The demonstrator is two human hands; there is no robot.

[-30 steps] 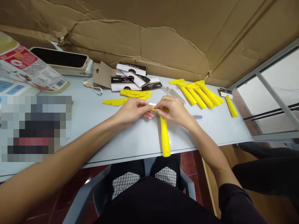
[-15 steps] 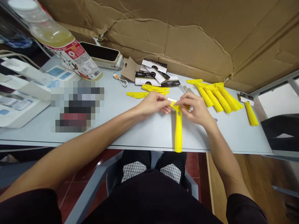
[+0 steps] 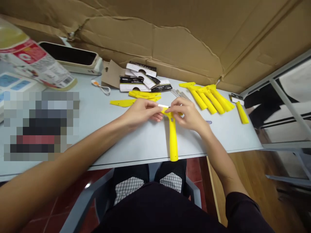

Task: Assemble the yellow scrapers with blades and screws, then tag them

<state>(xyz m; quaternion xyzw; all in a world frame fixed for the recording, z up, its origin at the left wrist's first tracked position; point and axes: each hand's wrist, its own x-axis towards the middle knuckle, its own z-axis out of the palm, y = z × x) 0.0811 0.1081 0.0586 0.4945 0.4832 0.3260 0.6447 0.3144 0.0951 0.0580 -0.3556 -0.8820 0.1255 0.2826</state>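
A yellow scraper (image 3: pixel 173 139) lies in front of me, its handle pointing toward me and its end at the table's front edge. A pale straight blade (image 3: pixel 164 106) shows along the top of its head. My left hand (image 3: pixel 143 113) pinches the left side of the head between thumb and fingers. My right hand (image 3: pixel 186 113) is curled over the right side, its fingertips pressed on the head near the middle. Whether those fingers also hold something small is hidden. Just behind my hands lie flat yellow plastic pieces (image 3: pixel 122 103) and several thin metal blades (image 3: pixel 181 94).
Several yellow scraper handles (image 3: pixel 213 100) lie right of the metal blades. Another yellow scraper (image 3: pixel 241 112) with a card is farther right. Black-and-white packaging cards (image 3: pixel 136 83) are stacked at the back. A bottle (image 3: pixel 46 64), a cable (image 3: pixel 102 86) and a phone-like device (image 3: pixel 73 56) stand left, before a cardboard wall (image 3: pixel 170 42).
The view has turned right, so the table's things appear farther left. Both hands stay at the scraper's head; the right fingertips have shifted slightly over it.
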